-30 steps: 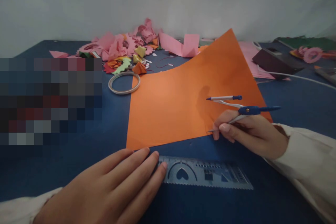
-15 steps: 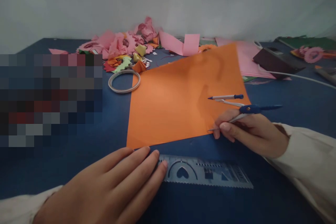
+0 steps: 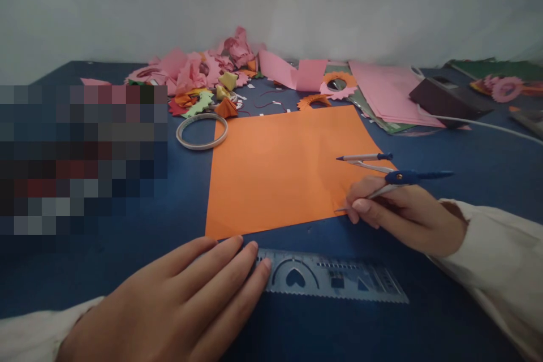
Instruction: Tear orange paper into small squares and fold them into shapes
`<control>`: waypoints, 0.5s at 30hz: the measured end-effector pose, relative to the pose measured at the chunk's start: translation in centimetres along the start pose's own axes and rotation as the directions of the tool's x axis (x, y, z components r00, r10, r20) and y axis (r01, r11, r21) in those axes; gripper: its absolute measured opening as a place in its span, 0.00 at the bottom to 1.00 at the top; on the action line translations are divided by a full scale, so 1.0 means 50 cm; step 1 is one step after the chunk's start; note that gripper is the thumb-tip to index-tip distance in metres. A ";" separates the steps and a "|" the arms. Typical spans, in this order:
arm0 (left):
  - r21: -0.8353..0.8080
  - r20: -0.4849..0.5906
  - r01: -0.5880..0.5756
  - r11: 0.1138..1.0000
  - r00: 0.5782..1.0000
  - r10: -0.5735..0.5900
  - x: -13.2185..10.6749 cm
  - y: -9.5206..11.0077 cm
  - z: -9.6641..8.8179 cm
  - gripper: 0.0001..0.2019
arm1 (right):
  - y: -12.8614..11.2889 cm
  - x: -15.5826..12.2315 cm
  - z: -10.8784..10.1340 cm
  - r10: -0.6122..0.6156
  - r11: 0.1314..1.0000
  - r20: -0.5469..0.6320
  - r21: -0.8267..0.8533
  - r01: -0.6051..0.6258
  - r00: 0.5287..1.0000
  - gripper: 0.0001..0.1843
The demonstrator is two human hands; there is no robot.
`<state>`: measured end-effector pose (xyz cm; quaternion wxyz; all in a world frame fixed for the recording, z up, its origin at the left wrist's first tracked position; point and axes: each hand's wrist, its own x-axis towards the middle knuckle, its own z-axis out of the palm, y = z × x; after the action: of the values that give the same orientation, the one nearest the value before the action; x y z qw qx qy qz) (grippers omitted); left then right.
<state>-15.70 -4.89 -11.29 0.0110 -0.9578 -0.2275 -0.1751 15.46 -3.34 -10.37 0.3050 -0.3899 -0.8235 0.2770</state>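
An orange paper sheet (image 3: pixel 284 167) lies flat on the blue table (image 3: pixel 466 153). My right hand (image 3: pixel 403 218) rests at the sheet's near right corner, closed on a blue and silver drawing compass (image 3: pixel 382 172) whose legs point left over the paper. My left hand (image 3: pixel 182 305) lies flat with fingers stretched out, its fingertips at the sheet's near left corner and on the left end of a clear stencil ruler (image 3: pixel 335 280) that lies in front of the paper.
A roll of tape (image 3: pixel 201 131) sits beside the sheet's far left corner. Behind it is a heap of pink, yellow and orange paper scraps (image 3: pixel 203 76). Pink sheets (image 3: pixel 390 93), a dark box (image 3: pixel 449 99) and a white cable (image 3: pixel 487 125) lie at the right.
The orange sheet's far right corner, raised a second ago, has dropped until the whole sheet lies flat. Orange cut-outs and pink sheets behind it now show. Both hands have stayed put.
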 end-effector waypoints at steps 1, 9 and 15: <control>0.000 -0.001 0.004 1.000 1.000 -0.004 -0.001 0.001 0.000 0.24 | 0.001 0.000 0.001 0.003 1.000 0.007 0.003 -0.003 1.000 0.10; -0.059 -0.125 -0.046 0.997 0.991 0.039 0.013 -0.010 -0.015 0.17 | 0.003 0.000 0.001 -0.017 1.000 0.063 -0.008 0.018 0.998 0.09; -0.018 -0.169 0.070 0.997 0.983 -0.072 0.057 -0.079 -0.043 0.12 | 0.001 0.001 0.002 0.003 1.000 0.032 0.010 -0.003 0.999 0.12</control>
<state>-15.76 -0.33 -8.53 0.0183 -0.9307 -0.2587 -0.2578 15.39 -3.29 -10.44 0.2934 -0.3850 -0.8263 0.2879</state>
